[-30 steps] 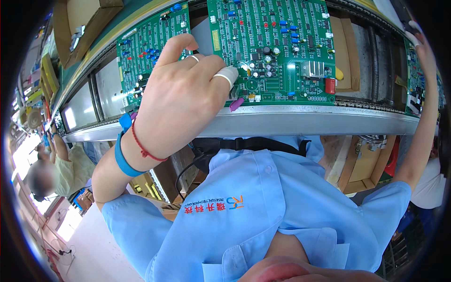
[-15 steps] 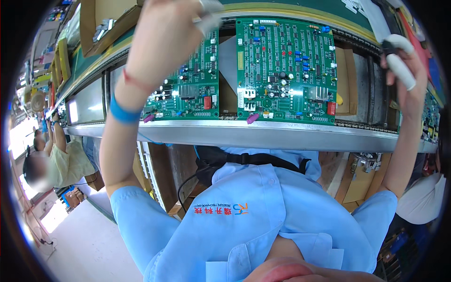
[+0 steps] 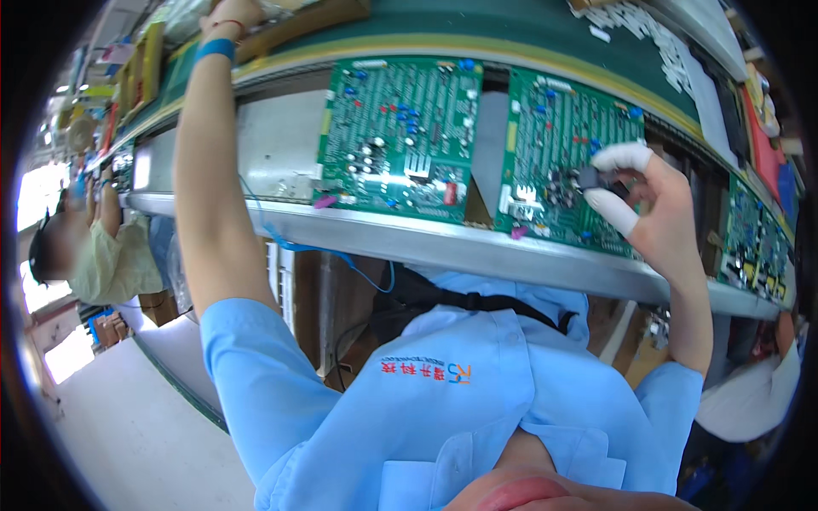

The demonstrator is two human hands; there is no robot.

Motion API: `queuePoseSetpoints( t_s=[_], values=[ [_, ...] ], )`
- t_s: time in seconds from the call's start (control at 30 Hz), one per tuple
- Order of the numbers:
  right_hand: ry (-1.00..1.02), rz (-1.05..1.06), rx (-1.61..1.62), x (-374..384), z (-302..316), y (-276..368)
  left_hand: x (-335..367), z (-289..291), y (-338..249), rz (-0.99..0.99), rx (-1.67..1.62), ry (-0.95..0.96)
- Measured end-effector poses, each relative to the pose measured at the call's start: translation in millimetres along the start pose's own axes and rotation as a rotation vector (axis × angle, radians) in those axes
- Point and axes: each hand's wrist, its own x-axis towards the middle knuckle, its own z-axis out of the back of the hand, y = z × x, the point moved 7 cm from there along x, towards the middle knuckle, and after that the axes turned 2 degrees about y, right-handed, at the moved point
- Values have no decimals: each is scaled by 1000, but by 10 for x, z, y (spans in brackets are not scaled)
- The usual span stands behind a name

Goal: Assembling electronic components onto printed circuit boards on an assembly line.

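My right hand [image 3: 660, 204], with white finger cots on its fingertips, pinches a small black block-shaped component [image 3: 603, 180] over the right-hand green circuit board [image 3: 545, 111]. The hand hides part of that board's right side, and I cannot tell whether the component touches it. My left arm reaches far forward to the upper left. There my left hand [image 3: 232, 12], below it a blue wristband [image 3: 215, 49], is beside the cardboard box [image 3: 302, 24]; its fingers are cut off or hidden. A second green circuit board [image 3: 396, 128], filled with parts, lies to the left.
The boards rest on a conveyor with a metal front rail [image 3: 375, 238]. A blue cord [image 3: 319, 247] hangs over that rail. White small parts [image 3: 639, 30] lie scattered on the green bench at the far right. More boards [image 3: 754, 238] stand at right; a co-worker [image 3: 111, 264] is at left.
My left hand has moved away from over the boards to the far upper left. My right hand has come down and left with the black component to the right-hand board. The view has shifted.
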Motion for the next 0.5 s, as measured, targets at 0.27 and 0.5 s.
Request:
queuePoseSetpoints(
  t_s=[0.27, 0.5],
  values=[
    [-53, 297, -486, -41, -389, 277, 72, -87, -138, -98, -215, 267],
    [-23, 285, -713, -84, -547, 275, 26, -89, -59, -223, -436, 111]
  ],
)
